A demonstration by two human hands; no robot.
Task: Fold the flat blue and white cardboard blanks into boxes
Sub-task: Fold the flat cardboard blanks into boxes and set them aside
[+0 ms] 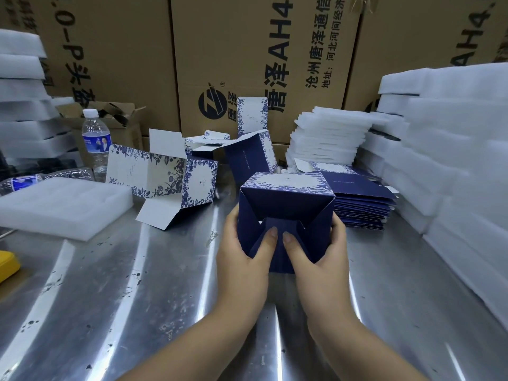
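Centre frame: left hand (242, 253) and right hand (320, 253) clasped box (286, 200) sides, thumbs pressed on bottom flap (279, 225). Probably needed even push, tabs aligned, walls square.

The box (286, 204) hides the fingertips of the left hand (242, 259) and right hand (320, 254); the left edge crops a yellow object (7, 266).

light: bright, overhead | glare: streaks on steel table (115, 284) | edges: wide-angle bowing, soft blur
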